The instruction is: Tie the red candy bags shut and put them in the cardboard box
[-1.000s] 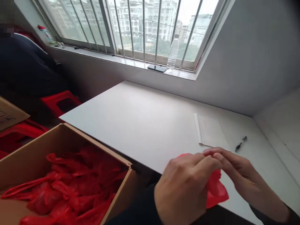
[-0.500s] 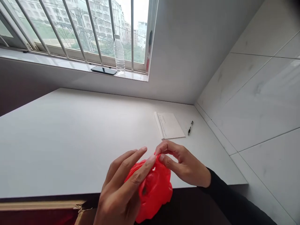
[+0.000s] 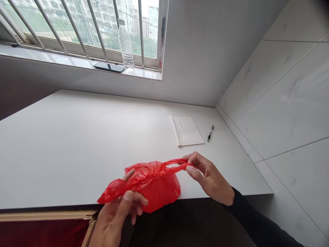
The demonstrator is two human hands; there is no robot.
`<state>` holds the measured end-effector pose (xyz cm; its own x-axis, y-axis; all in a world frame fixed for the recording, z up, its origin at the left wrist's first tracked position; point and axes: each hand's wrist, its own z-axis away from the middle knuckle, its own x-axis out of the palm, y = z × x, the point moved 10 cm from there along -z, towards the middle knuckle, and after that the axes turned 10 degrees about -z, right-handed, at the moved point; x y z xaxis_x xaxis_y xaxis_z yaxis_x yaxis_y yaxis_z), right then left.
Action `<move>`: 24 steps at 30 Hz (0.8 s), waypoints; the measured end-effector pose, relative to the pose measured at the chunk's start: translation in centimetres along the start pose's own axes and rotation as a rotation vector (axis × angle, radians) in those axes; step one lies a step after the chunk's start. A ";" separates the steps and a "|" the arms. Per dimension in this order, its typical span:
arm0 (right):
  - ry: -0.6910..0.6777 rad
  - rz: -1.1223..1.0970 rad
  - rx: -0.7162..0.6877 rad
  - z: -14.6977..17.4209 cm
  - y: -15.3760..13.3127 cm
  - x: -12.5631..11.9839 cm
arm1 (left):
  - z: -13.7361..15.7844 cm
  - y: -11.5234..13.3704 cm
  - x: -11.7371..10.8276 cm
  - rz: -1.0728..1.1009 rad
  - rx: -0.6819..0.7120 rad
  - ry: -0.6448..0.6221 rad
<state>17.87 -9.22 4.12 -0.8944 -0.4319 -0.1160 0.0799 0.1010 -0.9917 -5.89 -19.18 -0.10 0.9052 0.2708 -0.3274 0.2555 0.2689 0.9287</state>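
Note:
A red plastic bag point(image 3: 160, 192), bunched and knotted at its middle, hangs over the front edge of the white table point(image 3: 77, 147). My right hand point(image 3: 205, 175) pinches the end of a thin looped handle, drawn taut to the right. On the left, my left hand point(image 3: 118, 206) grips the other twisted handle between thumb and fingers, its index finger passing behind the plastic. That handle's loose end sticks out to the left. Whatever the bag contains is hidden by the red plastic.
Beyond the bag lie a notebook point(image 3: 189, 132) with writing and a black-and-clear pen point(image 3: 210, 133). The windowsill holds a phone point(image 3: 109, 67) and a clear bottle point(image 3: 125, 48). A cardboard box point(image 3: 46, 216) with a dark red inside stands below the table's front left.
My hands have moved apart, stretching the bag's handles to left and right. The bag, formerly bunched between them, now lies sideways with its gathered middle in sight. The view has tilted slightly.

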 end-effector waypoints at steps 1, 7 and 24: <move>-0.025 -0.022 -0.007 0.2 -0.3 0.6 | -0.1 0.3 1.1 0.023 -0.035 -0.066; -0.017 -0.045 0.031 2.3 1.7 1.1 | 0.0 0.8 -2.5 0.240 0.046 0.111; -0.023 0.276 0.490 4.6 14.9 2.5 | 9.7 -9.3 -22.8 0.310 0.010 0.747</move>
<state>18.90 -12.91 -11.16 -0.8018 -0.4686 -0.3709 0.5098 -0.2124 -0.8337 -25.63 -36.86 0.38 0.4702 0.8788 -0.0815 0.0361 0.0731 0.9967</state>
